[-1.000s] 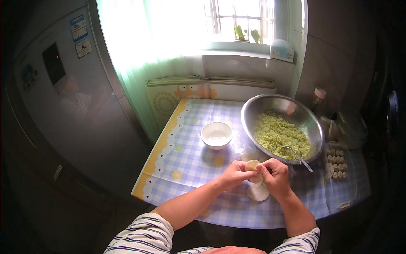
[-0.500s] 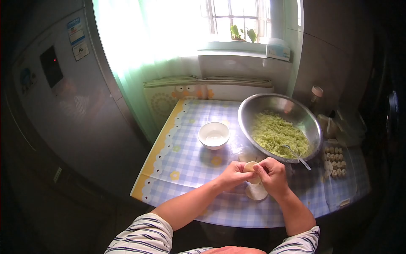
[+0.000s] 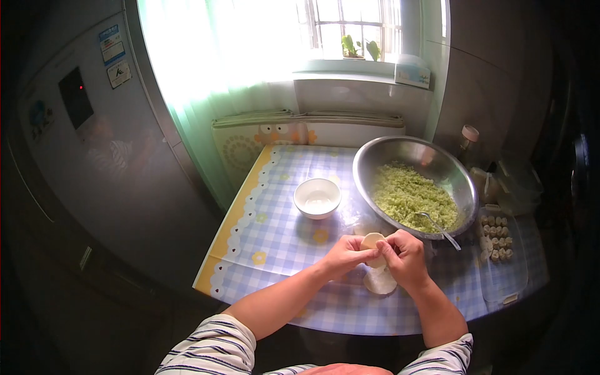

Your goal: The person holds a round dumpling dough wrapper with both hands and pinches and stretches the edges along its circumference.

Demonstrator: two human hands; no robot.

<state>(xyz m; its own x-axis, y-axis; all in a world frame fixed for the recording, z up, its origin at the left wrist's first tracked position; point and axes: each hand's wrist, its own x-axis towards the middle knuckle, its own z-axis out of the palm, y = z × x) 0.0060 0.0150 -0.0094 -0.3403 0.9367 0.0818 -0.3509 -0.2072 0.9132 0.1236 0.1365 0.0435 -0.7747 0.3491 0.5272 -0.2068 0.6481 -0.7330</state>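
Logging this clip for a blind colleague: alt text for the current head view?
The left hand and right hand hold a dough round above a checked tablecloth. Beyond them stand a white bowl and a steel bowl of shredded green vegetable with a spoon.

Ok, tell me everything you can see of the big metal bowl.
The metal bowl is wide, round and silvery, probably stainless steel, with a shiny inner wall. It sits open side up on the checked tablecloth, holding pale green shredded filling. A spoon-like utensil leans in it, handle over the near rim. The right hand overlaps the near rim in view; whether they touch, I can't tell.
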